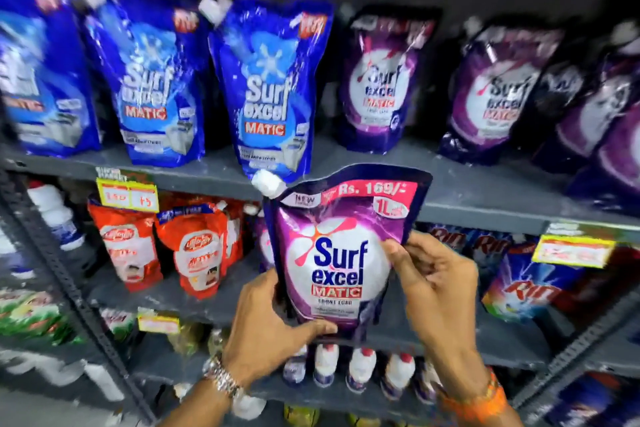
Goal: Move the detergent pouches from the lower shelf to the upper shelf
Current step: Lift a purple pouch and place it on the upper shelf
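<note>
I hold a purple Surf Excel Matic pouch (pixel 341 250) upright in front of the shelves, its top level with the upper shelf's front edge (pixel 485 210). My left hand (pixel 266 329) grips its lower left corner and bottom. My right hand (pixel 433 284) grips its right edge. On the upper shelf stand several blue Surf Excel pouches (pixel 270 90) at the left and several purple ones (pixel 381 80) at the right. Another purple pouch (pixel 265 246) peeks out on the lower shelf behind the held one.
The lower shelf (pixel 166 298) carries red Lifebuoy pouches (pixel 197 250) at the left and Rin packs (pixel 530 284) at the right. Yellow price tags (pixel 128 196) hang on the shelf edges. White bottles (pixel 360 364) stand on the shelf below. A slotted grey upright (pixel 59 267) runs at the left.
</note>
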A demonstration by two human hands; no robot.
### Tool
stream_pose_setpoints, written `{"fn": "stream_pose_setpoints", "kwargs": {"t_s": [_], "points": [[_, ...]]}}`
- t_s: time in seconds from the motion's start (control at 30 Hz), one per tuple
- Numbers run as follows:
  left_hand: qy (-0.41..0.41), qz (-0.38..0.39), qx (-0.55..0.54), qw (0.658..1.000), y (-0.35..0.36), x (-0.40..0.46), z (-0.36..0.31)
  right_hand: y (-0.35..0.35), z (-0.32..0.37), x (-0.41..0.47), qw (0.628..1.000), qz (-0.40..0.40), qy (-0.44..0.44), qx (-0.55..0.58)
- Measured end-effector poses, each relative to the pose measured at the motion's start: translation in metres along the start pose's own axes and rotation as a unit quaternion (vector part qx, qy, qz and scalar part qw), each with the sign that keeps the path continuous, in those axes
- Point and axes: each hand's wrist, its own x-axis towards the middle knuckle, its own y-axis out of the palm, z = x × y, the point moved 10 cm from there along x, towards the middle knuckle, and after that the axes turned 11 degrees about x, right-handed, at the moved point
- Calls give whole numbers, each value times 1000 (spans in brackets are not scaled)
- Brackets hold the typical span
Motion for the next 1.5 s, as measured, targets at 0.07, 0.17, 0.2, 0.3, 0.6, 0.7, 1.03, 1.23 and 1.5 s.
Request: {"fn": "stream_pose_setpoints", "kwargs": {"t_s": [0.07,0.17,0.2,0.3,0.6,0.7,1.03,1.23,1.5], "points": [[24,-7,-12,1000,-6,15,-35,-13,25,22,1000,-6,-28,0],[46,-7,-22,999,-14,44,-81,-28,61,60,997,-28,-73,5],[49,-6,-24,998,-16,55,-92,-33,71,73,996,-37,-86,1],[53,1,-13,999,-20,92,-119,-44,83,112,994,-57,-95,-26],[30,23,14,999,2,179,-130,-40,58,195,990,-65,-85,-87],[13,29,13,999,11,193,-121,-40,42,205,988,-68,-79,-111],[17,55,7,998,27,207,-113,-40,31,210,984,-75,-65,-148],[16,27,41,999,22,196,-113,-38,31,202,986,-77,-57,-139],[83,-109,-84,987,-34,106,-91,-67,27,114,980,-164,-93,-62]]}}
